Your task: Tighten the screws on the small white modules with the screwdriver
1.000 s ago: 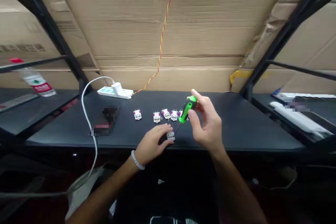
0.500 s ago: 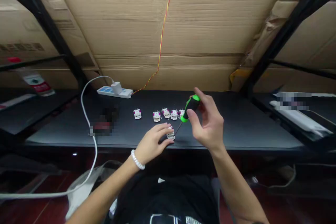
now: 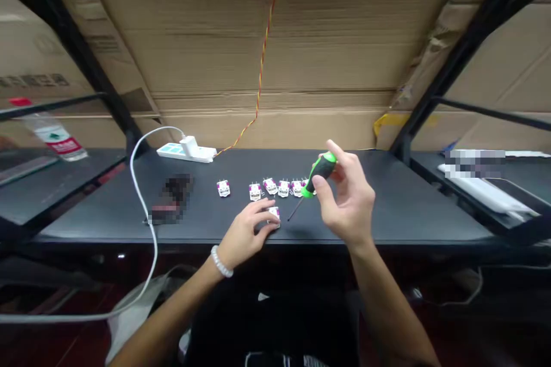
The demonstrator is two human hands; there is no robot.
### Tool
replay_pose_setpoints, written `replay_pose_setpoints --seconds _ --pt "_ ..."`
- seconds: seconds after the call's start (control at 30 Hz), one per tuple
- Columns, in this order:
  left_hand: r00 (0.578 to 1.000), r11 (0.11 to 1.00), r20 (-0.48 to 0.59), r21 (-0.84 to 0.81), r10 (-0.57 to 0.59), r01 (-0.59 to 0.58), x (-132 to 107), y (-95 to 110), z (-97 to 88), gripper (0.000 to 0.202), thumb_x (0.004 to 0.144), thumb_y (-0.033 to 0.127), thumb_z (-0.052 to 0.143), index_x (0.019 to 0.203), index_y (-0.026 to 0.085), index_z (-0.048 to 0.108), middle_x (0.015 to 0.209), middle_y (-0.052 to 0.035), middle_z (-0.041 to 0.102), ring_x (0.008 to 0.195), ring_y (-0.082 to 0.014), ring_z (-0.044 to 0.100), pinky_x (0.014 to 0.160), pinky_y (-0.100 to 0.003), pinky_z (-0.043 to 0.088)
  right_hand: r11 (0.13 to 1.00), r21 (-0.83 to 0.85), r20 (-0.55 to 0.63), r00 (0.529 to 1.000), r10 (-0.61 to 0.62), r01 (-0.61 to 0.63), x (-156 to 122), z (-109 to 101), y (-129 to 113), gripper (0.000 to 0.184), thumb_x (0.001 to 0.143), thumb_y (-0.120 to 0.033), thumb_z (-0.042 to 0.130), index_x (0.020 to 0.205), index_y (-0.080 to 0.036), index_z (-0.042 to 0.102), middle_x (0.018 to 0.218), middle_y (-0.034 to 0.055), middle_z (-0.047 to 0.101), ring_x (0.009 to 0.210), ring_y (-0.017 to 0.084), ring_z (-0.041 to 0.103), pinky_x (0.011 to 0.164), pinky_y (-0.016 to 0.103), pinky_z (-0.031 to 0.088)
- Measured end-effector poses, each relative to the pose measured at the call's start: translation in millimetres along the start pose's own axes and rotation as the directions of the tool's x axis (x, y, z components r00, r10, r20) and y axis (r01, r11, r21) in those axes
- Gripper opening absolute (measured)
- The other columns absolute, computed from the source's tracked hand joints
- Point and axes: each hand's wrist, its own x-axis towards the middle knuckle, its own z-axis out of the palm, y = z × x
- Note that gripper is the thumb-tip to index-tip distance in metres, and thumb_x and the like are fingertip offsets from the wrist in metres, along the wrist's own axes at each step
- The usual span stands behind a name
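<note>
Near the front edge of the black table, my left hand (image 3: 249, 226) grips a small white part (image 3: 274, 215) between thumb and fingers. It resembles the white-and-purple pieces with metal prongs behind it, perhaps small switches or plug parts. My right hand (image 3: 346, 195) is closed round the black-and-green handle of a screwdriver (image 3: 321, 174). The screwdriver's thin shaft slants down to the left, its tip just right of the held part and apart from it. Several like white-and-purple parts (image 3: 283, 188) stand in a loose row behind my hands; one more part (image 3: 223, 188) lies off to the left.
A white power strip (image 3: 172, 151) with a plugged-in charger lies at the back left, its white cable (image 3: 140, 195) looping over the front edge. Blurred dark objects (image 3: 172, 200) sit left. Black rack posts (image 3: 451, 69) flank the table; a bottle (image 3: 60, 137) stands far left.
The screwdriver tip has come away from the white part, lifting up and right with my right hand. My left hand still holds the part, slightly further left in view.
</note>
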Motion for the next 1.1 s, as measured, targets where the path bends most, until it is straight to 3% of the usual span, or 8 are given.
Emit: replay_pose_setpoints --seconds 0.33,0.53,0.7,0.83,0.97,1.1 --pt "0.997 0.996 0.047 0.064 0.058 -0.061 8.3 5.9 -5.9 0.018 0.108 0.022 0.059 0.098 0.022 0.074 0.129 -0.0089 0.079 0.124 -0.0277 0.072 0.110 -0.047 0.057 1.000 -0.010 -0.020 1.000 0.010 -0.010 2.2 -6.6 -3.7 0.058 0.100 -0.028 0.068 0.156 -0.031 0.058 0.128 0.0105 0.065 0.108 0.025 0.069 0.093 0.044 0.065" --pt "0.999 0.998 0.019 0.053 0.038 -0.039 16.4 7.6 -9.8 0.018 0.106 0.027 0.062 0.095 0.023 0.076 0.132 -0.0098 0.075 0.126 -0.0306 0.068 0.113 -0.053 0.054 1.000 -0.009 -0.026 1.000 0.004 -0.005 4.0 -8.9 -4.6 0.057 0.100 -0.026 0.067 0.156 -0.031 0.059 0.128 0.0102 0.065 0.107 0.025 0.069 0.091 0.043 0.065" --pt "0.996 0.999 0.091 0.054 -0.004 -0.001 41.2 7.5 2.3 0.013 0.097 0.025 0.074 0.086 0.023 0.080 0.129 -0.0082 0.077 0.127 -0.0335 0.068 0.117 -0.059 0.049 1.000 -0.024 -0.043 0.999 -0.005 0.004 5.3 -11.7 -2.9 0.057 0.100 -0.027 0.068 0.156 -0.031 0.059 0.129 0.0110 0.065 0.108 0.026 0.069 0.092 0.045 0.065" --pt "0.993 0.999 0.118 0.045 -0.026 0.021 52.2 3.3 7.4 0.011 0.096 0.028 0.077 0.088 0.023 0.083 0.125 -0.0084 0.079 0.123 -0.0333 0.071 0.116 -0.057 0.052 0.999 -0.032 -0.059 0.998 -0.008 0.006 6.2 -15.8 -1.6 0.056 0.100 -0.027 0.069 0.155 -0.030 0.060 0.132 0.0122 0.066 0.111 0.027 0.070 0.094 0.047 0.066" --pt "0.982 0.997 0.170 -0.033 0.078 -0.073 49.7 -4.4 -12.5 0.022 0.107 0.029 0.062 0.106 0.023 0.084 0.126 -0.0090 0.080 0.124 -0.0279 0.072 0.116 -0.048 0.053 1.000 -0.003 -0.085 0.996 0.009 -0.010 7.7 -17.2 0.2 0.056 0.098 -0.029 0.072 0.153 -0.027 0.061 0.134 0.0134 0.070 0.114 0.028 0.073 0.098 0.049 0.067" --pt "0.905 0.978 0.374 -0.122 0.203 -0.169 47.2 -17.8 -40.3 0.026 0.105 0.032 0.068 0.127 0.028 0.080 0.142 -0.0089 0.075 0.136 -0.0279 0.067 0.123 -0.050 0.048 0.991 0.100 -0.043 0.995 0.088 -0.083 7.3 -12.2 1.3 0.055 0.096 -0.029 0.078 0.150 -0.027 0.064 0.126 0.0109 0.078 0.108 0.026 0.079 0.098 0.045 0.070"
